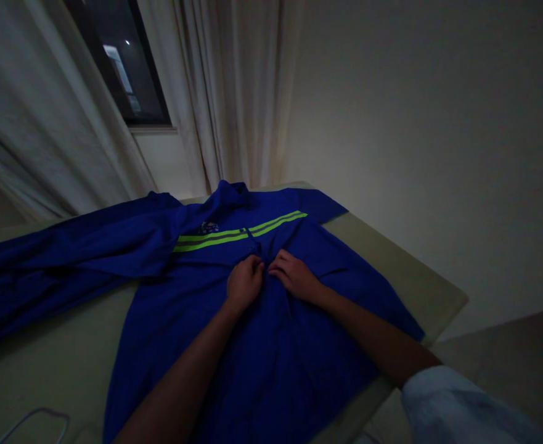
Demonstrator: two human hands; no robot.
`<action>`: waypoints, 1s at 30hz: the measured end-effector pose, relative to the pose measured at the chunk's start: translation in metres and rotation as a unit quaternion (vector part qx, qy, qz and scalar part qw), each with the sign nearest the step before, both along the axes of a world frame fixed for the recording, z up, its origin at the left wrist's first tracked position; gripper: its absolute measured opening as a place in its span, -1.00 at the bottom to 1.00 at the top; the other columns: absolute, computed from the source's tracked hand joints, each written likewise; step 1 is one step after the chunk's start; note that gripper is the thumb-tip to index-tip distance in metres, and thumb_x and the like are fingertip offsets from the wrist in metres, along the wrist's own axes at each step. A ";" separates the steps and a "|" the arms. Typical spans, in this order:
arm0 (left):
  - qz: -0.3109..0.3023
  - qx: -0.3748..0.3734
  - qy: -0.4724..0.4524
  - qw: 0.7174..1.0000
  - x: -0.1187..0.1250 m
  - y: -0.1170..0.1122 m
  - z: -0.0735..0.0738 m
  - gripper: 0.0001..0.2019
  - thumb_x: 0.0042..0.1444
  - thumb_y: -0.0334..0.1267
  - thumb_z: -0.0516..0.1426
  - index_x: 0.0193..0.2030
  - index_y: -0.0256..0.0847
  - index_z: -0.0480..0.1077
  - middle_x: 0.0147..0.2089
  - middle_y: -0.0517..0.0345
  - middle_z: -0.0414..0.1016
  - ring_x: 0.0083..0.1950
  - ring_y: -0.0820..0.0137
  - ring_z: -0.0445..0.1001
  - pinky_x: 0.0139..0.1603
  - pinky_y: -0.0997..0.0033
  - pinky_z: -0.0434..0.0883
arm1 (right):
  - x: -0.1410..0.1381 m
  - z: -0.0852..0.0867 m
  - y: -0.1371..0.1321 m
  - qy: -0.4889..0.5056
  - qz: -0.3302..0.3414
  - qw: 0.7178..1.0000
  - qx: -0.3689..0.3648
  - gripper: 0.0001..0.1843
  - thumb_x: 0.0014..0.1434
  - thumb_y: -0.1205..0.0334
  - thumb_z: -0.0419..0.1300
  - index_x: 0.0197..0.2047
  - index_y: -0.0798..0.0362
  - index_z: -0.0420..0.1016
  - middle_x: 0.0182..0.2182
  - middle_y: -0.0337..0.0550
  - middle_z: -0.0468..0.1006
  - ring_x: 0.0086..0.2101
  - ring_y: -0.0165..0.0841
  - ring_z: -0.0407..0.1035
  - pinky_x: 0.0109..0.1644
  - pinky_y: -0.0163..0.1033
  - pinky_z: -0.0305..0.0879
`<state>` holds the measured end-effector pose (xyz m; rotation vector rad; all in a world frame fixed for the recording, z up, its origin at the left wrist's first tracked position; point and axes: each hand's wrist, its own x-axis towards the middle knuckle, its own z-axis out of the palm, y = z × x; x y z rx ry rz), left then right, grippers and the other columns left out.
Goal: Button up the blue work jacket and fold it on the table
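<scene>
A blue long-sleeved work jacket (174,333) with a yellow-green and grey stripe across the chest lies spread front side up, its collar pointing away from me. My left hand (245,281) pinches the front edge of the jacket just below the stripe. Close beside it, my right hand (294,275) has its fingers closed on the opposite front edge. The two hands almost meet at the middle front placket. Whatever fastener sits between the fingertips is hidden. Above the hands, a small dark button shows on the stripe, and a printed emblem (209,227) is on the chest.
The jacket rests on a pale greenish bed-like surface (391,253) with a corner at the right. A thin white cable (44,410) lies at the lower left. Curtains (234,92) and a dark window (123,61) stand behind, with a plain wall (414,123) to the right.
</scene>
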<state>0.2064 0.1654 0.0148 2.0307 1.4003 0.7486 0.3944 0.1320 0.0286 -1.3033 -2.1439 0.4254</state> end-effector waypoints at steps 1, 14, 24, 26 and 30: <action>0.010 0.000 0.000 1.000 0.001 -0.001 0.000 -0.81 0.40 -0.22 0.08 -0.07 -0.15 0.52 -0.10 0.00 0.68 -0.06 0.16 0.61 -0.13 0.28 0.38 | -0.002 0.000 0.000 -0.004 -0.006 1.000 -0.006 -0.90 0.40 0.35 0.24 -0.13 0.04 0.61 -0.17 -0.14 0.47 -0.17 -0.31 0.45 -0.01 -0.21 0.38; -0.039 0.031 -0.119 0.992 0.001 0.004 -0.002 -0.74 0.38 -0.12 0.10 -0.01 -0.19 0.55 -0.04 0.04 0.69 -0.04 0.24 0.62 -0.03 0.31 0.49 | 0.002 -0.005 0.008 0.073 -0.099 0.992 -0.013 -0.81 0.26 0.19 0.44 -0.30 0.04 0.53 -0.35 -0.28 0.40 -0.36 -0.40 0.33 -0.23 -0.28 0.26; -0.133 0.056 -0.056 0.988 -0.006 -0.002 0.002 -0.67 0.30 0.05 0.17 -0.28 -0.17 0.53 -0.27 0.07 0.56 -0.20 0.25 0.51 -0.11 0.27 0.43 | 0.013 0.055 -0.054 -0.069 0.065 0.995 -0.015 -0.75 0.22 0.30 0.41 -0.04 -0.02 0.55 -0.08 -0.13 0.53 -0.05 -0.23 0.44 0.09 -0.15 0.36; -0.142 0.070 -0.036 0.987 -0.005 -0.009 0.005 -0.55 0.34 0.12 0.12 -0.45 -0.14 0.46 -0.32 0.05 0.49 -0.18 0.21 0.47 -0.04 0.21 0.39 | 0.013 0.045 -0.082 -0.094 0.056 0.993 -0.052 -0.75 0.23 0.25 0.42 -0.02 -0.03 0.56 -0.10 -0.12 0.57 -0.06 -0.22 0.46 0.07 -0.14 0.38; -0.218 0.122 0.040 0.968 -0.002 -0.022 0.012 -0.70 0.33 0.02 0.16 -0.34 -0.11 0.49 -0.21 0.02 0.53 -0.04 0.14 0.47 0.08 0.16 0.33 | 0.020 0.018 -0.112 -0.016 -0.055 0.996 -0.071 -0.86 0.30 0.35 0.30 -0.08 -0.03 0.61 -0.21 -0.17 0.58 -0.26 -0.33 0.45 -0.14 -0.23 0.37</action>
